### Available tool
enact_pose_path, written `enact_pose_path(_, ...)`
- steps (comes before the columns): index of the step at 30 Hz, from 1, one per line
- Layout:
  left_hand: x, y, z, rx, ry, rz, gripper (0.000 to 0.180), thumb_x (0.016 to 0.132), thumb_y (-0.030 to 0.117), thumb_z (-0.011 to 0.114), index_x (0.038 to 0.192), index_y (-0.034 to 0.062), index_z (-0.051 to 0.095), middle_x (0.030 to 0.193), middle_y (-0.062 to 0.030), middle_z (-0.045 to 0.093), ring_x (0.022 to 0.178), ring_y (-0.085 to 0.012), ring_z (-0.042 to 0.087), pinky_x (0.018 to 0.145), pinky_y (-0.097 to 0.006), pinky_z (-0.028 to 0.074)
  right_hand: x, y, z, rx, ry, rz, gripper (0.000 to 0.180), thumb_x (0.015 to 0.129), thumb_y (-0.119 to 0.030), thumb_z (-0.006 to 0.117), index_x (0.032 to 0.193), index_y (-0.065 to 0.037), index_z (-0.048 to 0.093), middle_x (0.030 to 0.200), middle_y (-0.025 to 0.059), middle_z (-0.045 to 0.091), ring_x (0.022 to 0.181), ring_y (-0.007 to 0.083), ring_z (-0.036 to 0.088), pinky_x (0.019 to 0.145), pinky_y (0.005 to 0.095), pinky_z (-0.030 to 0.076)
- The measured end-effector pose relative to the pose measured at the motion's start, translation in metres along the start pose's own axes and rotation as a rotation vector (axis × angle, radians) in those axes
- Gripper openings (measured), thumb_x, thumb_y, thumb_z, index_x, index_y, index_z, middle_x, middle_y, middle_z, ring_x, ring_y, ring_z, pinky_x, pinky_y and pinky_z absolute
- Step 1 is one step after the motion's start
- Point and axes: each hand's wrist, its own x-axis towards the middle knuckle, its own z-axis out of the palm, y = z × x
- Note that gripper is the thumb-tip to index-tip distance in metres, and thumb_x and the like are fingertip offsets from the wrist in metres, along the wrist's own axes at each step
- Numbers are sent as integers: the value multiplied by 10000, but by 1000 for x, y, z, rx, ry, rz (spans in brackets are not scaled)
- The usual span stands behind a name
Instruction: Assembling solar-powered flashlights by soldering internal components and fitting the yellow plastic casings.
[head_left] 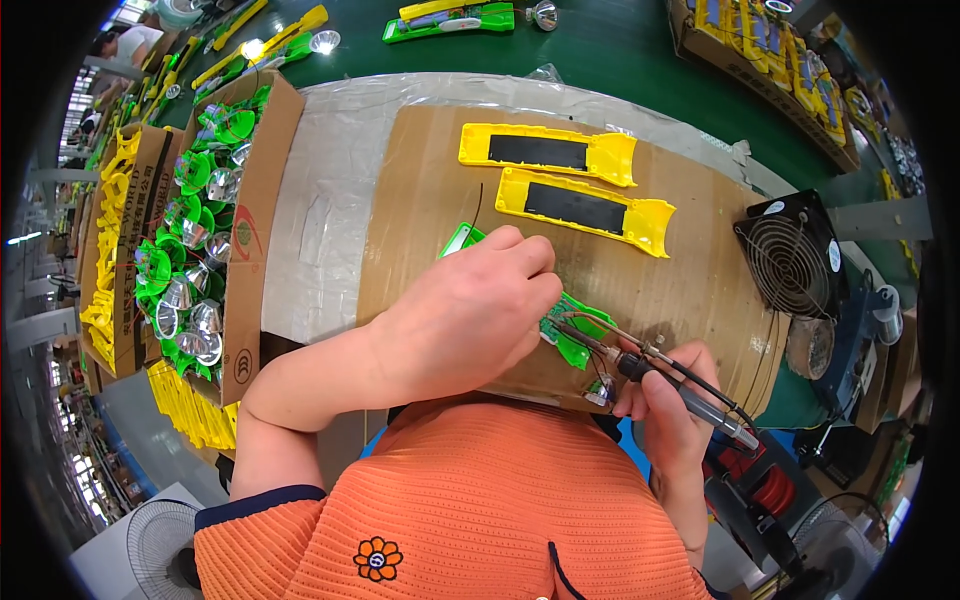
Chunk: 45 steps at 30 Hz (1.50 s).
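My right hand is closed round the dark handle of a soldering iron. A thin metal tube runs along the iron, and its tip reaches the circuit board in a green flashlight housing. My left hand lies over the middle of that housing with its fingers curled down; what they grip is hidden. The housing's far end shows beyond my knuckles, with a thin dark wire standing up near it. A small reflector sits by my right fingers. Two yellow half shells with black strips lie beyond.
On the left stands a cardboard box of green housings with reflectors, beside another box of yellow parts. A black fan stands at the right. At the far right is a box of yellow assemblies. Flashlight parts lie along the green bench.
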Motion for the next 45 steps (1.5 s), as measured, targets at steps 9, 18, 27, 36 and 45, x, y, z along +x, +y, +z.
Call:
enact_pose_path(9,0,1,-3,14,-30,-4,81,775,60,653,792,20,584,956,-114,560,888,-294,553,796,-381,480,0,5,-4,-1,5,-37,172,902,-5,604,935,-16,435,707,121,598,578,162,587,675,341,550)
enact_pose_path(18,0,1,-3,31,-44,6,80,774,55,652,799,20,584,965,-114,560,899,-293,552,804,-379,481,2,-4,-29,77,127,-203,191,911,-113,601,952,-40,429,607,84,535,480,170,528,885,444,556)
enact_pose_path(27,-3,2,-6,81,-58,37,67,789,50,653,823,31,599,986,-101,574,910,-288,560,803,-369,487,4,-10,-28,88,211,-201,171,927,-130,571,934,-42,423,594,38,457,505,168,494,601,303,471)
enact_pose_path(36,10,30,32,39,93,372,205,750,161,640,947,109,649,989,-22,633,1040,-223,588,874,-402,460,11,-10,-32,123,213,-240,151,933,-134,562,942,-46,439,628,59,489,539,158,501,570,288,448)
enact_pose_path(45,49,0,23,56,434,-10,151,800,71,705,950,82,692,924,-68,689,1048,-292,620,885,-408,472,24,-5,-36,262,195,-297,137,953,-136,560,965,-56,449,661,76,535,564,161,510,631,296,468)
